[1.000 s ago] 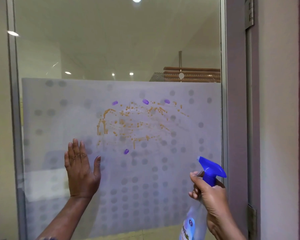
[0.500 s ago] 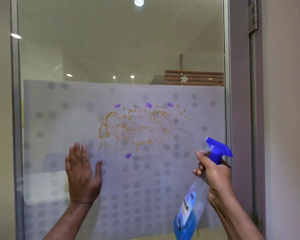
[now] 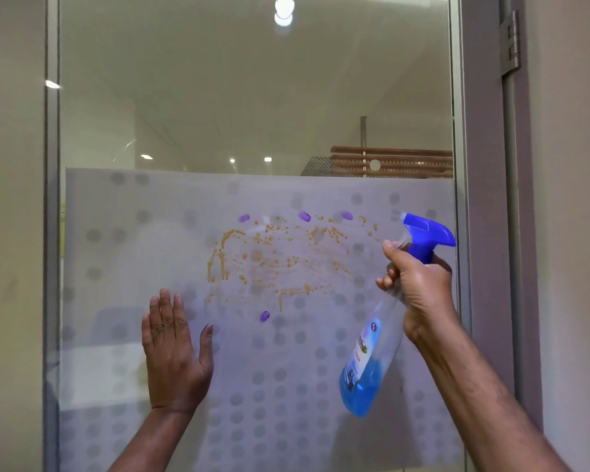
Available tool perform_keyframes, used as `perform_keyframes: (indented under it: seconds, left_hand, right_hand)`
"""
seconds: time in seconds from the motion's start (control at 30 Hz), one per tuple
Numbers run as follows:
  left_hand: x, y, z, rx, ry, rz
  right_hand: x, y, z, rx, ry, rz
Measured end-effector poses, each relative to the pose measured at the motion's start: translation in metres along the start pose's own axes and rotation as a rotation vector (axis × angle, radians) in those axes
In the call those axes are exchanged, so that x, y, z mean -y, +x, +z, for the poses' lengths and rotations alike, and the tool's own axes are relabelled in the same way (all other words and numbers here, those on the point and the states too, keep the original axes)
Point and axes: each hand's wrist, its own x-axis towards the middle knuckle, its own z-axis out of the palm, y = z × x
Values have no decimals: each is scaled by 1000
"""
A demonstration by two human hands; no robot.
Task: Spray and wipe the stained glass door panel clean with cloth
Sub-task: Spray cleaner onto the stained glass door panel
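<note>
The glass door panel [image 3: 123, 253] has a frosted dotted film on its lower part. An orange-brown stain [image 3: 276, 264] is smeared across the film's middle, with several purple marks [image 3: 264, 316] around it. My left hand [image 3: 174, 352] lies flat on the glass, fingers up, below and left of the stain. My right hand [image 3: 419, 287] grips the neck of a spray bottle [image 3: 368, 362] of blue liquid. Its blue trigger head [image 3: 426, 233] is level with the stain's right edge, nozzle pointing left. No cloth is in view.
A grey metal door frame [image 3: 481, 199] runs up the right side, with a hinge [image 3: 510, 46] near the top. Another frame strip [image 3: 50, 233] bounds the glass on the left. Through the clear upper glass I see a ceiling with lights.
My right hand has lifted the spray bottle from the lower right up to the height of the stain. My left hand has stayed flat on the glass.
</note>
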Motion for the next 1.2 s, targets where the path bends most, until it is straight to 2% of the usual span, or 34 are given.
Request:
perform_keyframes:
  seconds: [0.33,0.67,0.87,1.2]
  left_hand:
    - [-1,-1,-1,4,22,1]
    - [-1,0,-1,12,28,-2]
    - [-1,0,-2,4,22,-3]
    - [2,0,-2,40,3,2]
  right_hand:
    - [8,-16,66,184,-9,-22]
    - [-19,-54,120,451,-146,40]
    - [-48,-78,124,538,-280,57]
    - [-103,-130,52,419,-400,269]
